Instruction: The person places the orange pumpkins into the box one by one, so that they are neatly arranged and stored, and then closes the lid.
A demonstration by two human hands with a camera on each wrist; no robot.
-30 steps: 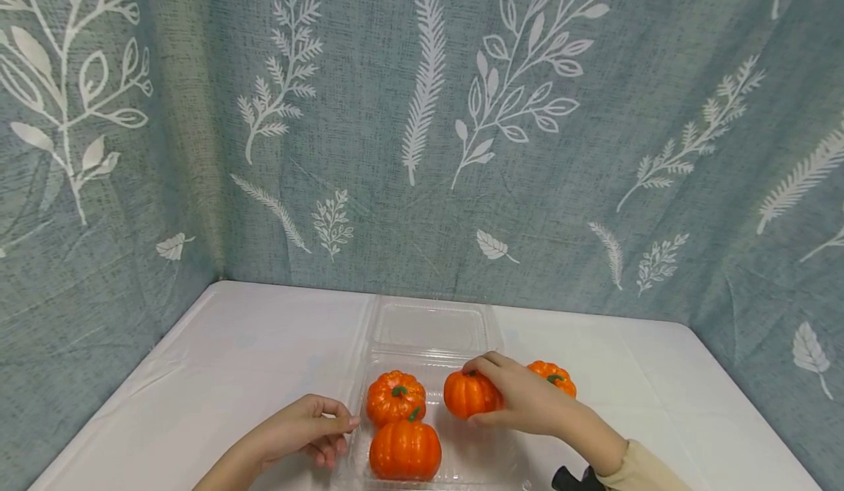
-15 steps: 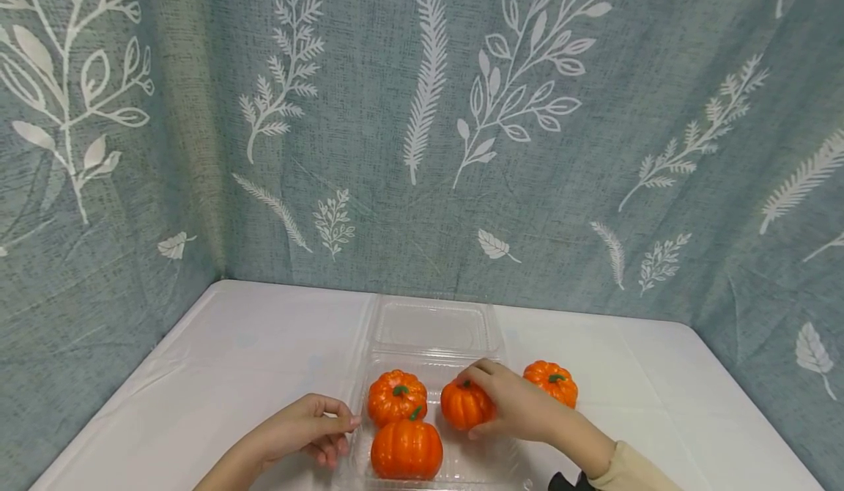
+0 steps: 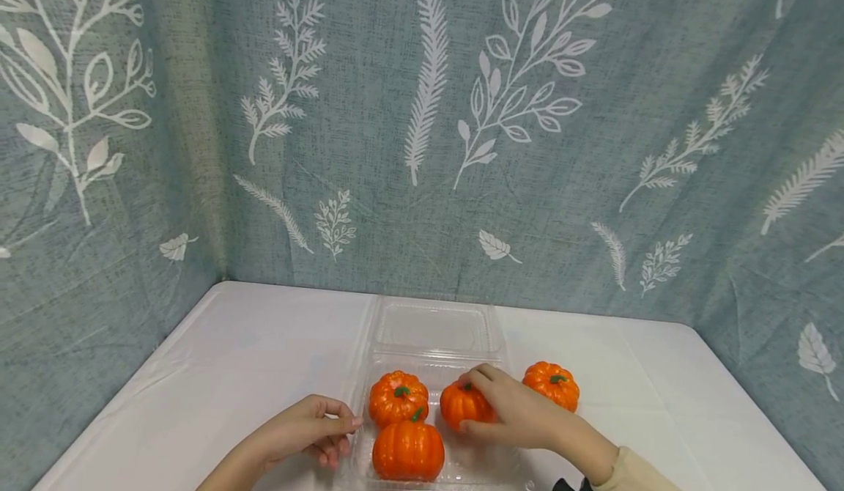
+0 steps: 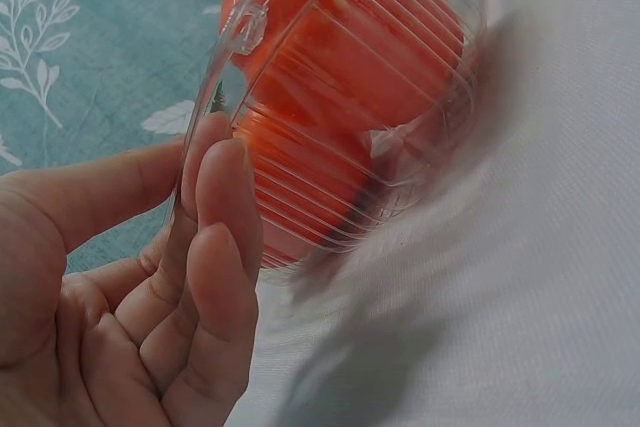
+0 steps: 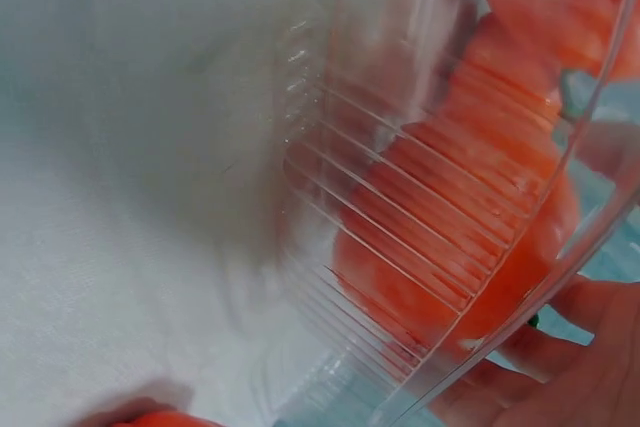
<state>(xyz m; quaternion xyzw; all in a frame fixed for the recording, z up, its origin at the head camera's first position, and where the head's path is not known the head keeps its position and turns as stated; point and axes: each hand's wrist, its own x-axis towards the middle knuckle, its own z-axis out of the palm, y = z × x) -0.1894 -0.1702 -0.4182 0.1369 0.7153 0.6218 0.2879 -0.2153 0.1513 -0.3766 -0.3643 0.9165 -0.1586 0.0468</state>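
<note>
A clear plastic clamshell container [image 3: 478,467] lies on the table with its lid [image 3: 435,328] folded back. My left hand [image 3: 300,429] pinches the container's left rim; in the left wrist view the thumb and fingers [image 4: 222,277] meet at that edge. Inside, my right hand [image 3: 514,407] grips a small orange toy pumpkin [image 3: 458,405] from above, at the container's right back part. Two more pumpkins sit in the left half, one ribbed pumpkin [image 3: 398,396] behind and one smoother pumpkin [image 3: 407,453] in front. In the right wrist view, the ribbed wall partly blurs the held pumpkin [image 5: 450,237].
Outside the container, to its right, another orange pumpkin [image 3: 552,385] rests on the white tablecloth [image 3: 646,388]. A blue-green curtain [image 3: 369,132] with white leaf prints surrounds the table at the back and sides. A black object shows below the right forearm.
My right hand has lowered the pumpkin slightly and shifted it a little left within the container. More of the outside pumpkin shows. The left hand stays at the rim.
</note>
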